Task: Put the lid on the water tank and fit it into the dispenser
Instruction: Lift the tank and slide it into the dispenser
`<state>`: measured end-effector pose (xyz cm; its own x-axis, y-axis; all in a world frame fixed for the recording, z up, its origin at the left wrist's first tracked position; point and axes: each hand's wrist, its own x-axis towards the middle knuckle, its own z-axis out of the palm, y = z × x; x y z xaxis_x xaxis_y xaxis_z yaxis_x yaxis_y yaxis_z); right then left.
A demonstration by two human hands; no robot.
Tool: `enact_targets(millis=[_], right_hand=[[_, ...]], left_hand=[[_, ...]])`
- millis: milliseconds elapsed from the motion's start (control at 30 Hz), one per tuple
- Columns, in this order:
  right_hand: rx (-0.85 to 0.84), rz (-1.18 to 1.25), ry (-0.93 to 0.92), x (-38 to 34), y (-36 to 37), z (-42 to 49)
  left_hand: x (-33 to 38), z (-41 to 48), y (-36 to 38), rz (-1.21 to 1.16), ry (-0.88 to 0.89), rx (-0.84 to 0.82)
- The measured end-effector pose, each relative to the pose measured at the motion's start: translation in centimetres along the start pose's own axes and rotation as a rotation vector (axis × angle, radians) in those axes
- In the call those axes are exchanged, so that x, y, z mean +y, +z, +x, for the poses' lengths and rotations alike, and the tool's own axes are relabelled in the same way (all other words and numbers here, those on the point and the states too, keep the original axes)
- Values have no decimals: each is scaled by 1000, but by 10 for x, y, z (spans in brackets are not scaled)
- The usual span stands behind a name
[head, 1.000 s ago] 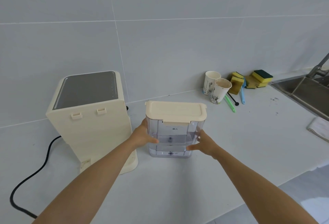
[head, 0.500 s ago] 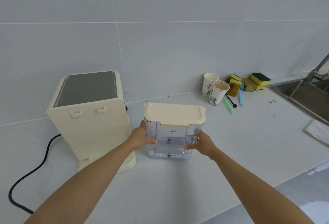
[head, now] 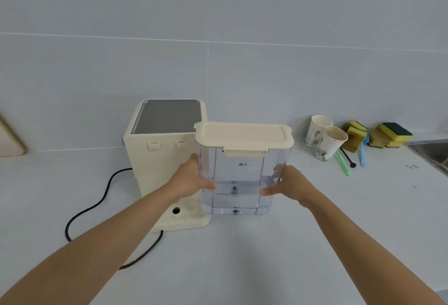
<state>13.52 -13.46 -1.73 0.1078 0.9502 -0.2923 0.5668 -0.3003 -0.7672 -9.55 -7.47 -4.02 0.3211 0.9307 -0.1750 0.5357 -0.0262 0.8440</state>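
Observation:
The clear plastic water tank [head: 238,178] carries its cream lid [head: 243,136] on top. I hold it upright between both hands, lifted off the counter, just right of the cream dispenser [head: 164,159]. My left hand [head: 191,181] grips the tank's left side and my right hand [head: 289,183] grips its right side. The tank's left edge overlaps the dispenser's right rear corner. The dispenser's back faces me, with two small clips near its top and a base ledge [head: 180,217] with a round hole.
A black power cord [head: 97,204] curls on the white counter left of and in front of the dispenser. Two paper cups [head: 324,139], sponges [head: 378,136], a green and a blue tool lie at the right. A sink edge [head: 431,153] is far right.
The tank has been lifted off the counter and carried left towards the dispenser. The view has swung left, so the dispenser now sits nearer the middle.

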Motion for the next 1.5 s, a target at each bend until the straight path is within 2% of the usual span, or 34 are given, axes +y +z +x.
enact_targets(millis=[267, 533, 1033, 1500], right_hand=[[-108, -7, -163, -64, 23, -6], [-142, -30, -230, -101, 54, 16], [-99, 16, -145, -110, 92, 42], [-65, 41, -89, -93, 104, 60]], left_hand=[[-7, -32, -60, -8, -48, 111], [-13, -52, -103, -96, -111, 183], [-25, -45, -120, -196, -235, 269], [-40, -32, -116, -252, -220, 272]])
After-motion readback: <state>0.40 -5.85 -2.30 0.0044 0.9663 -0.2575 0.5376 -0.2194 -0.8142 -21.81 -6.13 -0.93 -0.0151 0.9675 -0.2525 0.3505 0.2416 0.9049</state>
